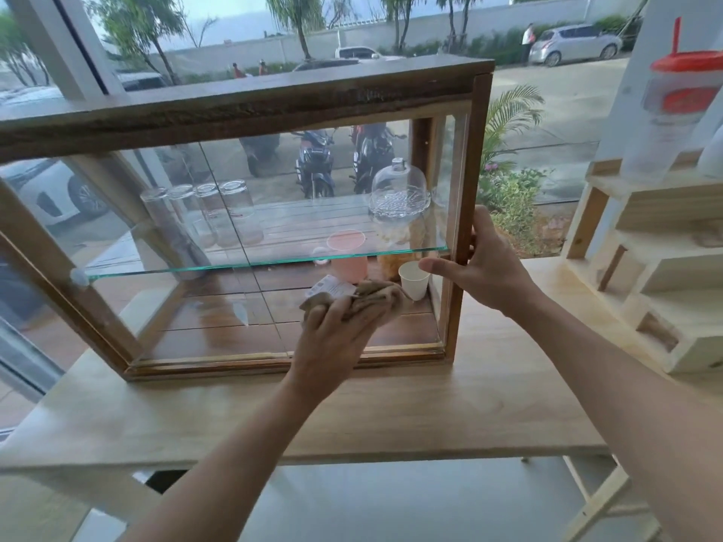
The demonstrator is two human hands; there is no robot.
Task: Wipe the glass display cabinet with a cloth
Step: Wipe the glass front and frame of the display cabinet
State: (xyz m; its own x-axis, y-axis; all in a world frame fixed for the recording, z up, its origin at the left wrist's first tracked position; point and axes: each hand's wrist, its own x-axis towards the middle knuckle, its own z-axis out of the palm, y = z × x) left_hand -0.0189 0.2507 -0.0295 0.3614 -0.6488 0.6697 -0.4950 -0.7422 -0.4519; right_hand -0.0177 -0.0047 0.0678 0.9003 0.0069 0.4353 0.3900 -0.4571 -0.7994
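Two hands work at the glass display cabinet (242, 111), a wood-framed case standing on the pale wooden counter (391, 416) in front of a window. Your left hand (340, 326) is closed around a bunched brown cloth (375, 293) and presses it against the lower right part of the front glass pane. Your right hand (485, 264) is spread, fingers wrapped round the cabinet's right front post, thumb lying along the front of the frame. Inside, a glass shelf (234, 266) spans the case; on it stand four upturned drinking glasses (219, 217) at the left and a clear domed cover (399, 189) at the right. Below the shelf, on the wooden floor of the case, sit a pink cup (348, 252) and a white paper cup (414, 281), the latter just right of the cloth. A pale stepped wooden rack (665, 267) stands on the counter to the right of the cabinet
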